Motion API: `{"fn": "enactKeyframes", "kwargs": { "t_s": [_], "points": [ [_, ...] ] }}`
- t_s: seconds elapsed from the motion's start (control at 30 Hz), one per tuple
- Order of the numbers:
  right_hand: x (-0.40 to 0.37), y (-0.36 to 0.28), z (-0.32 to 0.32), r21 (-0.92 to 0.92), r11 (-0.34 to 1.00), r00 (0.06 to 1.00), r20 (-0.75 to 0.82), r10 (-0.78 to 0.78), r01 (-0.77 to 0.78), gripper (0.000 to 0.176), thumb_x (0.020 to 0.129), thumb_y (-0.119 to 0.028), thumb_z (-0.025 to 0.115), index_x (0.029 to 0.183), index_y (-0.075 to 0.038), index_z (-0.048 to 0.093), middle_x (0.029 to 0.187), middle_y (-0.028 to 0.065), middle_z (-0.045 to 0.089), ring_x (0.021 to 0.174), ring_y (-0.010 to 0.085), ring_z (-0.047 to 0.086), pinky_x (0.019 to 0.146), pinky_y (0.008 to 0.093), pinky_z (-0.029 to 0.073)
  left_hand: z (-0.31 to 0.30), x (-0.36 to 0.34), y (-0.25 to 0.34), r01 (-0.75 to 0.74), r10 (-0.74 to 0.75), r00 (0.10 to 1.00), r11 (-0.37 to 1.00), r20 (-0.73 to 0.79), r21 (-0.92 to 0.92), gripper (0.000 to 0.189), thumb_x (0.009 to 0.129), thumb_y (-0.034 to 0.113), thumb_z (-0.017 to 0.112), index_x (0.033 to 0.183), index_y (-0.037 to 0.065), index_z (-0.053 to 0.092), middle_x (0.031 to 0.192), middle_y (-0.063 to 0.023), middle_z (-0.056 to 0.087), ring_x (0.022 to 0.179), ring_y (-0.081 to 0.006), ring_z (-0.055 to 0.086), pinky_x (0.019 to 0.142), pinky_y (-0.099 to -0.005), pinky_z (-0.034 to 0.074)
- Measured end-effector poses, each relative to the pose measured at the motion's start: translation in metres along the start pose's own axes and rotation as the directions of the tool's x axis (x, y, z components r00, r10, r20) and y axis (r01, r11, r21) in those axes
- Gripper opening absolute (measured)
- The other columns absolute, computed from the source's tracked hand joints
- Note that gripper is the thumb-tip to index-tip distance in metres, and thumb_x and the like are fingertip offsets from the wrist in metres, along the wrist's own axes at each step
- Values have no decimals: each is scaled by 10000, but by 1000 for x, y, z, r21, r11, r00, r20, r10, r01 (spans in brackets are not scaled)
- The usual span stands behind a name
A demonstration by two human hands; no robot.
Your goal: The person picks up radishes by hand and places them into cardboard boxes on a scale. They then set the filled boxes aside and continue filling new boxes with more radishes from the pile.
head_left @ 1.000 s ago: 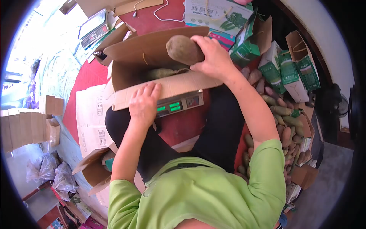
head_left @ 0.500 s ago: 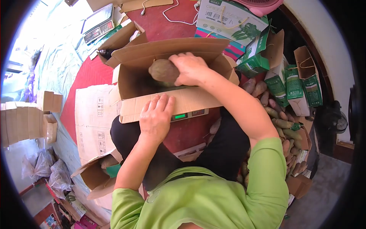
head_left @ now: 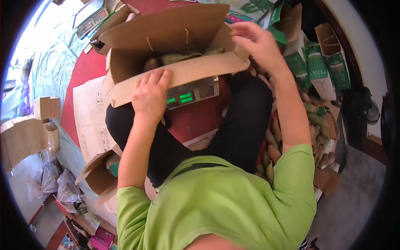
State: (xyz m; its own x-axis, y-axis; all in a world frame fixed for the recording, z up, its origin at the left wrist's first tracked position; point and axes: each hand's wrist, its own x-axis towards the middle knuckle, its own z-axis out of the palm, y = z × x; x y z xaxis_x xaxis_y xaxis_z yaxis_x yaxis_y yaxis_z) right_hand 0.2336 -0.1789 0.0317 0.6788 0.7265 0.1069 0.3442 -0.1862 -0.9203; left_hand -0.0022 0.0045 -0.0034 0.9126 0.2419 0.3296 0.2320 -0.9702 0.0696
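Observation:
An open cardboard box (head_left: 166,29) stands before me with its lid raised and two cord loops on it. Green radishes (head_left: 173,58) and a browner one (head_left: 151,63) lie inside. My left hand (head_left: 150,95) rests, fingers laid out, on the box's front flap (head_left: 200,70). At the box's right end, my right hand (head_left: 257,43) has its fingers apart beside the side flap, with nothing visible in it. Under the box is a scale (head_left: 196,93) with green lit digits.
Radishes (head_left: 275,141) are piled at my right, below green and white cartons (head_left: 316,62). Another scale (head_left: 91,21) is at the upper left. A small open box (head_left: 98,173) and flat cardboard (head_left: 89,116) lie at the left, with plastic bags (head_left: 66,187) farther out.
My right hand has let go of the radish and moved out to the box's right end. The view has shifted, showing more of the box's inside and the scale. My left hand stays on the front flap.

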Motion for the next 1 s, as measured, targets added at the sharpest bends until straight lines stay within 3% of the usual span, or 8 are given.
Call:
{"fn": "enactKeyframes", "kwargs": {
  "t_s": [0.23,0.47,0.57,0.63,0.73,0.87,0.93,1.0],
  "points": [
    [-192,143,-86,104,897,814,-384,436,-431,229,834,-64,633,1058,-18,614,894,34,642,818,89,582,727,237,479,5,-4,2,20,-24,998,997,61,68,439,771,-8,524,1148,199,612,1120,-7,632,1009,-232,607,848,-352,495],
    [-455,266,-51,72,674,568,-476,671,-736,138,800,-98,653,929,-50,643,788,90,642,752,244,602,726,348,485,10,-7,0,-22,20,999,998,40,61,493,765,-21,527,1186,220,613,1135,4,635,1010,-221,610,836,-341,495],
    [-520,259,-19,45,357,313,-388,867,-933,206,817,-73,636,1017,-42,600,729,20,587,609,130,550,533,271,435,10,-7,1,-19,15,998,998,56,68,493,781,-19,522,1198,230,607,1134,6,636,1014,-209,611,823,-326,502],
    [-538,243,0,367,43,-51,-244,969,-929,237,803,-123,659,1024,-64,597,742,20,597,595,147,563,501,292,423,11,-7,4,-30,25,998,996,60,88,488,794,-17,523,1202,237,605,1132,13,638,1008,-204,616,799,-328,513],
    [-561,233,23,342,-84,-155,-184,971,-936,256,799,-143,663,1041,-94,596,755,16,611,611,155,579,509,313,435,14,-7,1,4,-10,999,994,51,112,477,818,-6,525,1211,255,600,1136,19,640,984,-212,630,746,-348,533],
    [-594,244,54,321,-128,-178,-129,976,-938,262,800,-154,661,1050,-104,601,787,22,634,676,173,612,567,362,477,15,-7,1,-10,3,998,993,57,121,471,821,-1,525,1212,251,599,1132,11,642,962,-216,638,733,-345,535],
    [-632,279,87,-48,144,152,-273,950,-988,304,782,-154,665,1072,-89,600,820,59,660,754,226,648,694,375,508,18,-7,-3,-28,23,999,992,44,122,462,822,7,532,1209,249,602,1128,12,644,947,-217,643,724,-342,536],
    [-628,277,99,-127,146,174,-246,954,-981,320,771,-165,675,1074,-90,604,881,81,666,827,249,648,767,364,499,19,-7,-4,-40,36,999,993,40,110,459,822,9,534,1207,248,603,1127,12,644,949,-218,643,726,-343,535]
  ]
}}
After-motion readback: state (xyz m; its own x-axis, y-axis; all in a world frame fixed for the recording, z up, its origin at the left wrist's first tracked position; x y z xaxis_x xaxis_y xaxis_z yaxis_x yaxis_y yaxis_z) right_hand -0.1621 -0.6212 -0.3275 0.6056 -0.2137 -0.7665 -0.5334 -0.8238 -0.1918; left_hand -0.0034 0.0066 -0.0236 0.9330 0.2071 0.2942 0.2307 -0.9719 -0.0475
